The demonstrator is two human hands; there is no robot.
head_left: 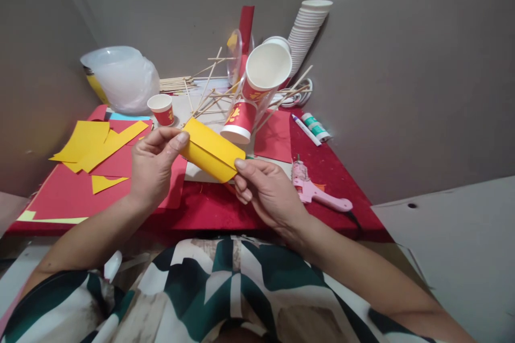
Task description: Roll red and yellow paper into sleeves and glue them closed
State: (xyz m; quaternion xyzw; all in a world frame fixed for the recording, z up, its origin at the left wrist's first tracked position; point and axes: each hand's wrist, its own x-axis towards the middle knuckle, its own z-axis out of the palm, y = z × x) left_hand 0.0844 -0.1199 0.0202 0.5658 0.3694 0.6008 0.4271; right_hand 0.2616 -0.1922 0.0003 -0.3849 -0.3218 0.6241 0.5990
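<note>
A yellow paper tube, its lengthwise edge overlapping, is held in the air above the table front. My left hand pinches its left end between thumb and fingers. At the other end, my right hand grips it with the thumb on top and fingers beneath. Just behind the tube stands a structure of red paper cups with wooden sticks. A single red paper cup is upright beyond my left hand. The pink glue gun lies to the right of my right hand.
Yellow paper pieces lie on red sheets at left. A plastic bag sits behind them. Wooden sticks and a leaning stack of white cups are at the back. A marker lies beside a green-and-white roll.
</note>
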